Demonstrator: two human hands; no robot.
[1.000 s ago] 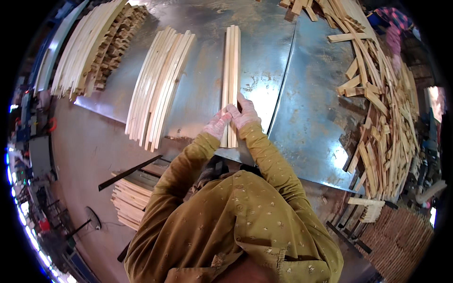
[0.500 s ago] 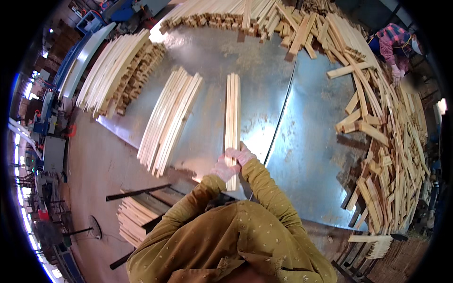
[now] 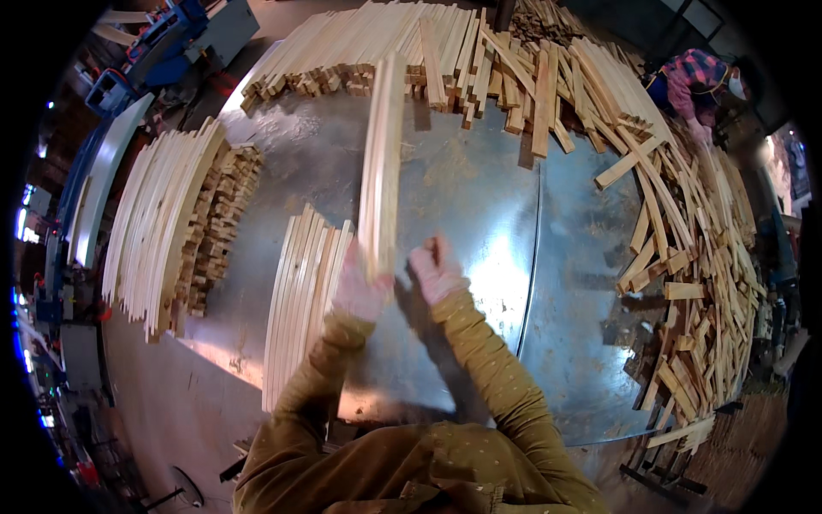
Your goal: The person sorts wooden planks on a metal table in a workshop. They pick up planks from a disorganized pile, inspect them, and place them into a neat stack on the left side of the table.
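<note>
My left hand (image 3: 361, 287) is closed around the lower end of a small bundle of pale wooden strips (image 3: 383, 163). The bundle points away from me, lifted off the metal table (image 3: 462, 180) and slightly blurred. To the right, my right hand (image 3: 437, 270) hovers apart from the bundle, its fingers loosely curled with a gap at the thumb and nothing in them. A flat row of similar strips (image 3: 295, 300) lies on the table just left of my left hand, partly covered by my left forearm.
A tall stack of strips (image 3: 158, 227) stands at the left. Along the far edge lies a long pile of strips (image 3: 342, 51). Loose wood pieces (image 3: 693, 300) heap up on the right. A co-worker (image 3: 693, 86) bends at the far right. Blue machinery (image 3: 171, 51) stands far left.
Both hands were on the bundle near my body. Now my left hand has carried it left and up, and my right hand has let go. The view has shifted too.
</note>
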